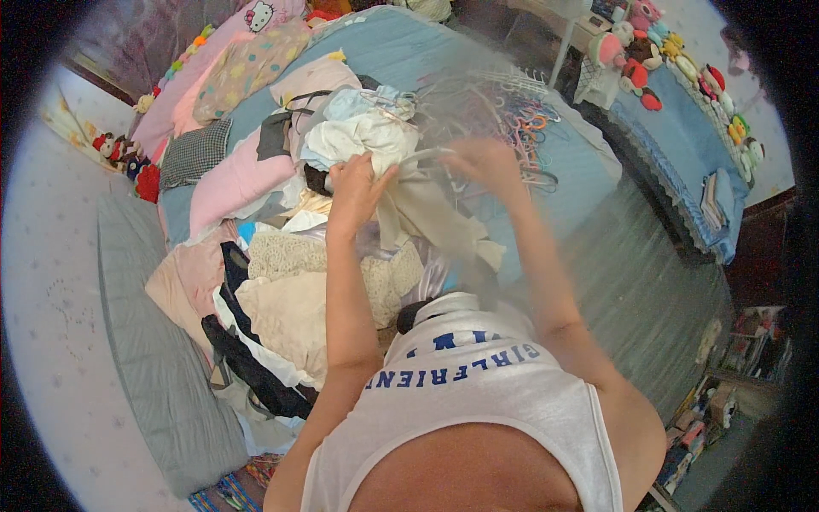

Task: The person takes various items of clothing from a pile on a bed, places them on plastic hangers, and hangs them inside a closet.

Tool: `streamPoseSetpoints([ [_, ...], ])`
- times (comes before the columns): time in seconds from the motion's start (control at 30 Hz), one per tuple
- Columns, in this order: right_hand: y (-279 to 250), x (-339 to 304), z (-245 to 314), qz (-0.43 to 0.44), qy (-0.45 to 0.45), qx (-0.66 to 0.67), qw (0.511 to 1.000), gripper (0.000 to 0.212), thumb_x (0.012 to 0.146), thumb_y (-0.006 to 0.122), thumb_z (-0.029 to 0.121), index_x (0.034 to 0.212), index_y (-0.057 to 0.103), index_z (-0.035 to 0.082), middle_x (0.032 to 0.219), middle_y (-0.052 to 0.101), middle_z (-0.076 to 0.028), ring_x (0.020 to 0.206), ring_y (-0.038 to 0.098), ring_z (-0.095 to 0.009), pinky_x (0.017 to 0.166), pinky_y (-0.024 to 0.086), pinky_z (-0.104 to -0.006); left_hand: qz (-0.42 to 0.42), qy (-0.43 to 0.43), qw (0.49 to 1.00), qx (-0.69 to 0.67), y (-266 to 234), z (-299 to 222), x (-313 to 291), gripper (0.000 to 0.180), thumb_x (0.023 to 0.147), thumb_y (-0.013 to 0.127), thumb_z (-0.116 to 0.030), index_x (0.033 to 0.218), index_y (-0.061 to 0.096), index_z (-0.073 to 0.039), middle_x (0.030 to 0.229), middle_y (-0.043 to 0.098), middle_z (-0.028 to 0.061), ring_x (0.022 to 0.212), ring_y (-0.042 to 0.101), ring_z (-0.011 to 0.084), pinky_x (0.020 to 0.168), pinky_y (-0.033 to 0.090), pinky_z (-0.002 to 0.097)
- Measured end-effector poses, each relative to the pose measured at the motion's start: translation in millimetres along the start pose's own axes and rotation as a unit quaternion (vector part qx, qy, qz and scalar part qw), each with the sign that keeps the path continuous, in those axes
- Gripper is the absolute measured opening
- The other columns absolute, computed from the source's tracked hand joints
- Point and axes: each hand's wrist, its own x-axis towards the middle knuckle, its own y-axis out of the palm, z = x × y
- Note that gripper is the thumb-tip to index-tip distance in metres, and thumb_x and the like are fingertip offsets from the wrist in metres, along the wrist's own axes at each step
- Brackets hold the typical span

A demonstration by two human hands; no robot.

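My left hand is closed on a beige garment that hangs down over the clothes on the bed. Blurred by motion, my right hand is closed at the end of a pale curved strip that looks like a hanger; its exact shape is smeared. That strip spans the gap between my two hands, just above the beige cloth. Just beyond my left hand is a heap of white and light blue clothes. Several coloured hangers lie in a pile beyond my right hand.
A blue-sheeted bed carries pink pillows, a checked cushion and a nearer heap of cream and black clothes. To the right, a blue-covered bench holds plush toys. A grey padded panel borders the left side.
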Motion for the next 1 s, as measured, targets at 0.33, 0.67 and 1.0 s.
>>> streamPoseSetpoints([
  [0.33, 24, -3, -9, -0.250, -0.007, -0.058, 0.967, 0.025, 0.075, 0.063, 0.018, 0.098, 0.061, 0.009, 0.094, 0.060, -0.006, 0.087, 0.056, -0.024, 0.078, 0.041, -0.0338, 0.034, -0.079, 0.986, -0.144, 21, 8, -4, 0.037, 0.081, 0.058, -0.033, 0.085, 0.059, 0.004, 0.074, 0.059, 0.0209, 0.069, 0.056, 0.0353, 0.063, 0.042, 0.0390],
  [0.67, 131, -98, -120, -0.007, 0.276, 0.057, 0.959, 0.061, 0.068, 0.070, 0.033, 0.111, 0.047, -0.003, 0.105, 0.053, -0.020, 0.098, 0.052, -0.032, 0.083, 0.042, -0.0384, -0.124, -0.131, 0.943, -0.279, -18, 1, -2, 0.038, 0.081, 0.061, -0.034, 0.084, 0.063, 0.004, 0.071, 0.061, 0.0059, 0.064, 0.052, 0.0110, 0.062, 0.042, 0.0273],
  [1.0, 152, -105, -108, 0.235, 0.442, 0.219, 0.838, 0.091, 0.066, 0.065, 0.056, 0.125, 0.033, -0.005, 0.125, 0.036, -0.019, 0.113, 0.039, -0.028, 0.093, 0.034, -0.0354, -0.098, -0.087, 0.889, -0.439, -54, -23, -14, 0.023, 0.083, 0.062, -0.026, 0.083, 0.063, -0.004, 0.074, 0.058, -0.0034, 0.066, 0.048, 0.0042, 0.058, 0.039, 0.0193],
])
